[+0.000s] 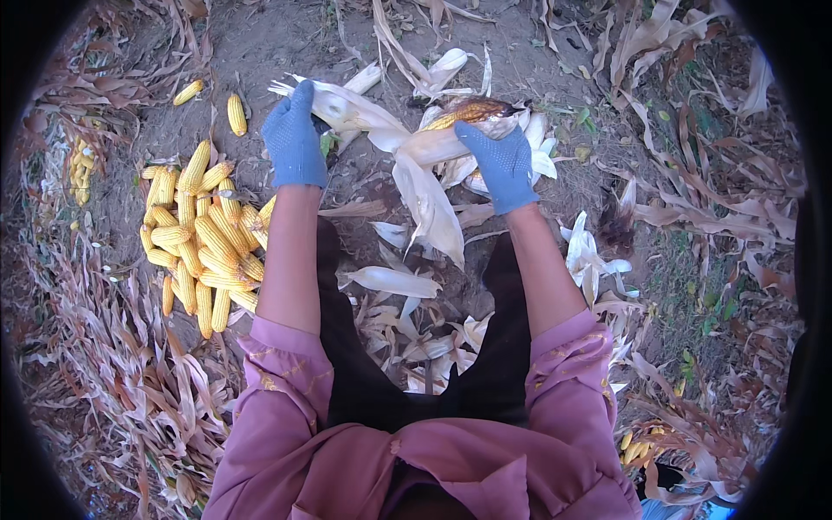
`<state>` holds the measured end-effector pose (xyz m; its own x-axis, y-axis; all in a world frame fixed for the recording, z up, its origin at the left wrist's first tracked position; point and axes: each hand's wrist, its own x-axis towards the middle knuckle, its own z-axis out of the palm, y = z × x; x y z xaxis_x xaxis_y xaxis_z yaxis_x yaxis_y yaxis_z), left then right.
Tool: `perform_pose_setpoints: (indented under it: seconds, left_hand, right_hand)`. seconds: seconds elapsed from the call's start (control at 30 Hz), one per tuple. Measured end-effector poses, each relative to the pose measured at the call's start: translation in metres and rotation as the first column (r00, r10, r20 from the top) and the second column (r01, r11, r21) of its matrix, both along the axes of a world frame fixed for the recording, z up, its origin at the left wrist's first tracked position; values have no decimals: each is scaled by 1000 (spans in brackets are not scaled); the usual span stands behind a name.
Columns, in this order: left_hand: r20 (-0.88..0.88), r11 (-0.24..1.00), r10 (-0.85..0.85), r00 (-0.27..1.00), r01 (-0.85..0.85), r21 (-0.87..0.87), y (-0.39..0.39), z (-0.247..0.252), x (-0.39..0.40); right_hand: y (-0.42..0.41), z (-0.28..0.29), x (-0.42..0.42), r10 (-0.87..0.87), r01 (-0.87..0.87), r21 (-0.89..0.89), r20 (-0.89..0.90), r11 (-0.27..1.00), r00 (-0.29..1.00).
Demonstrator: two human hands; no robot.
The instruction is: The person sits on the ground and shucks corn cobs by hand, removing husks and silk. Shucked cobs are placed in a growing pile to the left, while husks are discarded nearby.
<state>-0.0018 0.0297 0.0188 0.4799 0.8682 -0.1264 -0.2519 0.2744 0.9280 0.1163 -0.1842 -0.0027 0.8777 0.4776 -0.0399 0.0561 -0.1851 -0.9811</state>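
Observation:
Both hands wear blue-grey knit work gloves with dotted grip. My left hand [296, 140] is closed on the end of a pale corn husk [354, 114], which stretches across toward my right hand [500, 162]. My right hand grips a husk-covered part of a corn ear [432, 146], from which another loose husk leaf [426, 201] hangs down. Just beyond that hand show yellow kernels [448, 120] with dark brown dried silk [497, 107]; whether they belong to the held ear cannot be told. Part of another ear [476, 182] shows below my right hand.
A heap of husked yellow corn ears [208, 240] lies left of my left forearm, with two loose ears [236, 115] [188, 93] beyond it. Stripped husks [396, 281] litter the soil between my legs. Dry corn stalks [123, 338] line both sides. More ears [640, 445] lie at lower right.

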Motion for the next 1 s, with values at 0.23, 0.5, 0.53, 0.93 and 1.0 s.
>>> perform_pose_setpoints:
  seconds: [0.23, 0.5, 0.53, 0.93, 1.0]
  left_hand:
    - [177, 972, 181, 967, -148, -183, 41, -6, -21]
    - [186, 935, 202, 962, -133, -330, 53, -12, -31]
    - [143, 946, 197, 970, -149, -289, 53, -13, -29]
    - [-276, 496, -324, 905, 411, 765, -43, 10, 7]
    - [-368, 311, -361, 857, 482, 819, -56, 6, 9]
  right_hand:
    - [-22, -16, 47, -226, 493, 369, -571, 788, 789]
    - [-34, 2, 50, -257, 524, 443, -532, 727, 807]
    - [-31, 3, 47, -291, 504, 417, -475, 756, 831]
    - [-13, 15, 22, -303, 293, 175, 29, 940, 953]
    - [-13, 12, 22, -289, 287, 142, -3, 947, 957]
